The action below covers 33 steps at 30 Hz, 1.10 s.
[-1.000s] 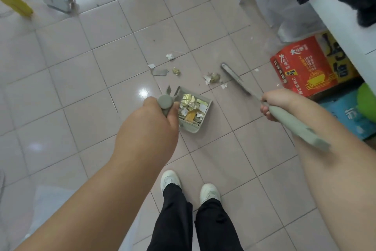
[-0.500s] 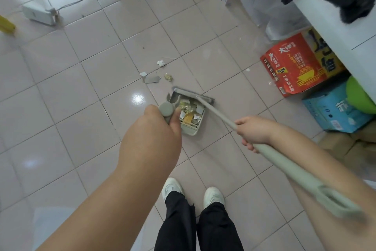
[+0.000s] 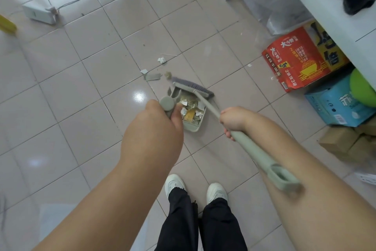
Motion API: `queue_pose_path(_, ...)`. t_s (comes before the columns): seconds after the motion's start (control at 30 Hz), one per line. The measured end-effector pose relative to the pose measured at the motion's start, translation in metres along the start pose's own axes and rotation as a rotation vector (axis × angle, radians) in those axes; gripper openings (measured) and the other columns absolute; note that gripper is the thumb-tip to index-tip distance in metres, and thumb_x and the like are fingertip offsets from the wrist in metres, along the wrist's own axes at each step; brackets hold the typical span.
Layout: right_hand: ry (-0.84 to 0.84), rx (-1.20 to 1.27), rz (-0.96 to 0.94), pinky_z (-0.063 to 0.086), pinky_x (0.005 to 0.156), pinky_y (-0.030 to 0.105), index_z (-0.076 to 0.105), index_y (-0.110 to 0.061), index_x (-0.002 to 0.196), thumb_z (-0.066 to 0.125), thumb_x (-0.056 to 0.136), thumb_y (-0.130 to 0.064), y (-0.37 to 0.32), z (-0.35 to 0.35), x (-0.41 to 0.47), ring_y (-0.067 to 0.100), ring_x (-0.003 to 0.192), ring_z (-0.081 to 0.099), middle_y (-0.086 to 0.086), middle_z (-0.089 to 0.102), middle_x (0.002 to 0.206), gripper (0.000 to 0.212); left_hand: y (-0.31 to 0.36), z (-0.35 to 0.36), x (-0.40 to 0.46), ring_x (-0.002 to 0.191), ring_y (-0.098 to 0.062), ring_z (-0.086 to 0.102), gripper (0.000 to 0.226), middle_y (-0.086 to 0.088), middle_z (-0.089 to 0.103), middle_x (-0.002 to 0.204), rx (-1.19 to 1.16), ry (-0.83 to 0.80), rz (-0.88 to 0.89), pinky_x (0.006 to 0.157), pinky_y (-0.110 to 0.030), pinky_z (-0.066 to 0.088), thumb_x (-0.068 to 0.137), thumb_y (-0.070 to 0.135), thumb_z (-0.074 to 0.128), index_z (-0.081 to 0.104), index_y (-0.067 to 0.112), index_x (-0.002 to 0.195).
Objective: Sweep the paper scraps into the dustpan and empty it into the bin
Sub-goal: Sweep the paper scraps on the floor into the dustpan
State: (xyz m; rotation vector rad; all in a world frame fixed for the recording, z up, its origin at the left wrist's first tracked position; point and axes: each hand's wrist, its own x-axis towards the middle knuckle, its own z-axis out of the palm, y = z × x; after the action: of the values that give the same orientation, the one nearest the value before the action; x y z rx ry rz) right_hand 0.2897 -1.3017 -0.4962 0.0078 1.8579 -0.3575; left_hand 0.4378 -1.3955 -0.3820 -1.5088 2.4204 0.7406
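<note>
Most of the paper scraps (image 3: pixel 191 108) already lie heaped in the dustpan (image 3: pixel 193 126), which sits on the tiled floor (image 3: pixel 81 108) ahead of the person's shoes. A few loose scraps (image 3: pixel 151 75) remain just beyond the broom (image 3: pixel 193 88), whose bristles rest at the pan's open lip. The scraps look feather-light and apt to flutter, so gentle strokes and a level pan should suit them. The left hand (image 3: pixel 154 134) is wrapped around the pan's upright handle; the right hand (image 3: pixel 232 120) is curled around the broom's stiff shaft midway. No bin is identifiable in view.
</note>
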Motion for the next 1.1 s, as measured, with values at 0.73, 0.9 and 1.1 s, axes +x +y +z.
queue_pose_path(0.73,-0.017,0.045,-0.098,0.033,0.031,0.011,0.042,-0.024,0.137,0.040,0.095,-0.011,0.019,-0.043,-0.072,0.008,0.022,0.039,0.010,0.046,0.059,0.044,-0.033,-0.011,-0.010,0.066,-0.029,0.049,0.042,-0.001,0.050,0.067,-0.049,0.078,-0.072,0.054,-0.034,0.034,0.094,0.049,0.032,0.044,0.010,0.087)
queue_pose_path(0.9,0.015,-0.069,-0.148,0.034,0.030,0.009,0.046,-0.008,0.132,0.035,0.096,-0.009,-0.039,-0.037,-0.049,0.007,0.019,0.037,0.011,0.044,0.061,0.038,-0.060,-0.027,-0.012,0.063,-0.027,0.047,0.041,-0.002,0.049,0.067,-0.073,0.116,-0.148,0.052,-0.034,0.032,0.094,0.048,0.032,0.044,0.010,0.085)
queue_pose_path(1.1,-0.004,-0.191,-0.134,0.037,0.030,0.009,0.042,-0.005,0.082,0.030,0.097,-0.010,-0.102,0.008,-0.006,0.016,0.034,0.043,0.011,0.044,0.061,0.020,-0.091,-0.034,-0.010,0.069,-0.030,0.051,0.043,-0.004,0.053,0.071,-0.098,0.158,-0.207,0.055,-0.034,0.035,0.094,0.049,0.032,0.047,0.009,0.088)
